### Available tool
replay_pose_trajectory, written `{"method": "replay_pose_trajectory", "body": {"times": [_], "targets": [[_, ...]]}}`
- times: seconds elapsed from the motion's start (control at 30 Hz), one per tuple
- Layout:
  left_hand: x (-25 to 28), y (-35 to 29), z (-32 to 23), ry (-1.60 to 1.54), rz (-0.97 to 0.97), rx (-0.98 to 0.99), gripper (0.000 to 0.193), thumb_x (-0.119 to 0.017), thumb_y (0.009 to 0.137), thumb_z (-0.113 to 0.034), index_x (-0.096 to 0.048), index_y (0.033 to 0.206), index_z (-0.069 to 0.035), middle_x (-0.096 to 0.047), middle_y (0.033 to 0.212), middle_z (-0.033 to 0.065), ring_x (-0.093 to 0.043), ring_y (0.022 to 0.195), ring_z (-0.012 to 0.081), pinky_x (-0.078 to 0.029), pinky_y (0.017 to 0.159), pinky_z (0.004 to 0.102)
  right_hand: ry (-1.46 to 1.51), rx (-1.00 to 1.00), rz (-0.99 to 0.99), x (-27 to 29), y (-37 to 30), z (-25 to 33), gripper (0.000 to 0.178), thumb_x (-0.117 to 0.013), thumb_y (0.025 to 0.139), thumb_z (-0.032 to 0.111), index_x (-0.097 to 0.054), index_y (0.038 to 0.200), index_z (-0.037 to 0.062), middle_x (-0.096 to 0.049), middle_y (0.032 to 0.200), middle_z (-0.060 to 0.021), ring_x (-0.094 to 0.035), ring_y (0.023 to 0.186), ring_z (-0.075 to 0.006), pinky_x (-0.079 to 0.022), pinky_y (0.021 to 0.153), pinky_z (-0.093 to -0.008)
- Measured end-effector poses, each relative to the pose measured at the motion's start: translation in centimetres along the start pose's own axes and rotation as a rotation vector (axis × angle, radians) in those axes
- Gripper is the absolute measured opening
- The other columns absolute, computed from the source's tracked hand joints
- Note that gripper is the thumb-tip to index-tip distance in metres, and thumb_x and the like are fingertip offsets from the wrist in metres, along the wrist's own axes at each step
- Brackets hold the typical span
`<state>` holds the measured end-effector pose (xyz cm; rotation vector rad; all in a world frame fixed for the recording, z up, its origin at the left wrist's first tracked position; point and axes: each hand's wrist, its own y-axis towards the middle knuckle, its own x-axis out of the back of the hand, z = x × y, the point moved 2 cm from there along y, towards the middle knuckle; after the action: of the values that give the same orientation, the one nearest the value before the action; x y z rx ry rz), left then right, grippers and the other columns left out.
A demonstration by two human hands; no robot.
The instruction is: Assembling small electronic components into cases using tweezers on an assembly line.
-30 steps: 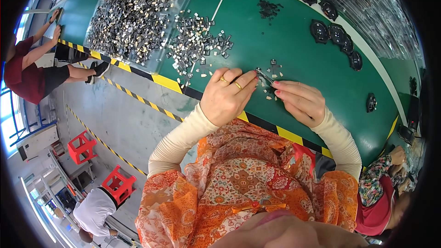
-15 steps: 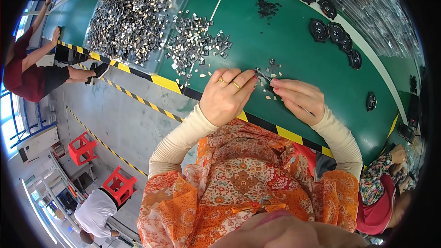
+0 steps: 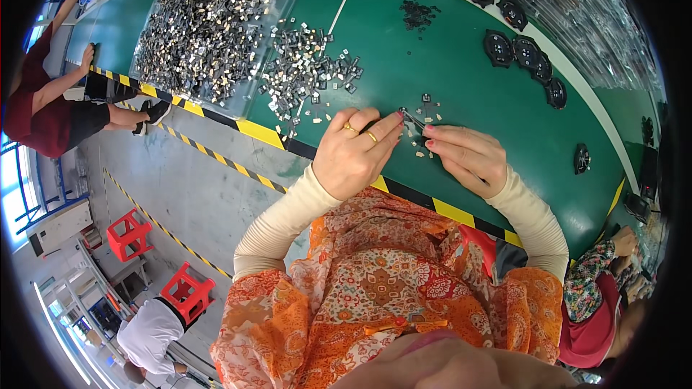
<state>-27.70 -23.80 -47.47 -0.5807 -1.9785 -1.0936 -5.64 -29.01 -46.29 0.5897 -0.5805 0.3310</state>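
My left hand point(image 3: 353, 150) is closed, with its thumb and fingertips pinching a small dark part point(image 3: 403, 111) above the green table. My right hand point(image 3: 470, 160) is closed on a pair of metal tweezers point(image 3: 413, 120), whose tips reach to the part in my left fingers. Whether the tips grip or only touch it is too small to tell. Under and just beyond my hands lie several small black and pale pieces point(image 3: 427, 99) on the table. To the left of my left hand spreads a loose heap of small black and metallic parts point(image 3: 306, 65).
A clear tray point(image 3: 294, 0) full of similar parts stands at the back left. Small black rings point(image 3: 418, 13) lie at the back. Round black watch-like housings point(image 3: 499, 48) stand at the right, one point(image 3: 582, 159) apart. Striped tape point(image 3: 461, 212) marks the near edge. Other people are around.
My hands stay almost in place, with only a slight shift of the right fingers at the tweezers. The person at the far left has moved an arm a little.
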Motion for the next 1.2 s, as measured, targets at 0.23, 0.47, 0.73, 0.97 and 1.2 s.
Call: {"method": "replay_pose_trajectory", "body": {"times": [0.23,0.47,0.73,0.97,1.2], "targets": [[0.36,0.59,0.34,-0.034,0.036,-0.006,0.028,-0.074,0.073,-0.005,-0.073,0.102,-0.005,-0.070,0.112,0.0025,-0.059,0.094,0.0211,-0.045,0.085,0.0376,0.001,-0.042,-0.098,0.29,-0.09,0.05,0.030,-0.066,0.078,-0.009,-0.067,0.107,-0.0035,-0.068,0.114,-0.0181,-0.070,0.098,-0.0319,-0.058,0.080,-0.0362],[0.14,0.36,0.64,-0.071,0.000,0.009,0.029,-0.074,0.072,-0.006,-0.074,0.101,-0.007,-0.070,0.112,0.0022,-0.059,0.092,0.0209,-0.045,0.085,0.0378,0.000,-0.052,-0.064,-0.05,0.09,-0.22,0.028,-0.066,0.078,-0.009,-0.067,0.105,-0.0043,-0.068,0.112,-0.0190,-0.070,0.097,-0.0315,-0.058,0.079,-0.0357],[-0.06,0.29,0.02,0.019,-0.022,-0.025,0.025,-0.074,0.072,-0.007,-0.072,0.096,-0.003,-0.069,0.113,0.0049,-0.059,0.093,0.0192,-0.046,0.088,0.0370,0.000,-0.038,-0.067,-0.26,0.08,-0.06,0.025,-0.066,0.077,-0.010,-0.068,0.102,-0.0042,-0.069,0.110,-0.0186,-0.070,0.094,-0.0312,-0.058,0.077,-0.0358],[-0.08,0.19,-0.09,0.061,0.005,-0.066,0.027,-0.073,0.071,-0.007,-0.072,0.097,-0.002,-0.068,0.116,0.0067,-0.059,0.094,0.0199,-0.046,0.088,0.0380,-0.036,-0.084,-0.103,-0.18,0.05,-0.05,0.030,-0.063,0.076,-0.012,-0.070,0.103,-0.0011,-0.070,0.109,-0.0170,-0.072,0.090,-0.0275,-0.058,0.074,-0.0324],[0.01,0.49,0.38,-0.033,-0.004,-0.003,0.025,-0.074,0.072,-0.005,-0.073,0.098,-0.005,-0.070,0.112,0.0028,-0.059,0.092,0.0198,-0.046,0.086,0.0376,0.001,-0.129,-0.107,0.02,0.31,-0.11,0.027,-0.061,0.080,-0.012,-0.070,0.103,-0.0023,-0.070,0.111,-0.0170,-0.072,0.089,-0.0252,-0.058,0.075,-0.0313]]}}
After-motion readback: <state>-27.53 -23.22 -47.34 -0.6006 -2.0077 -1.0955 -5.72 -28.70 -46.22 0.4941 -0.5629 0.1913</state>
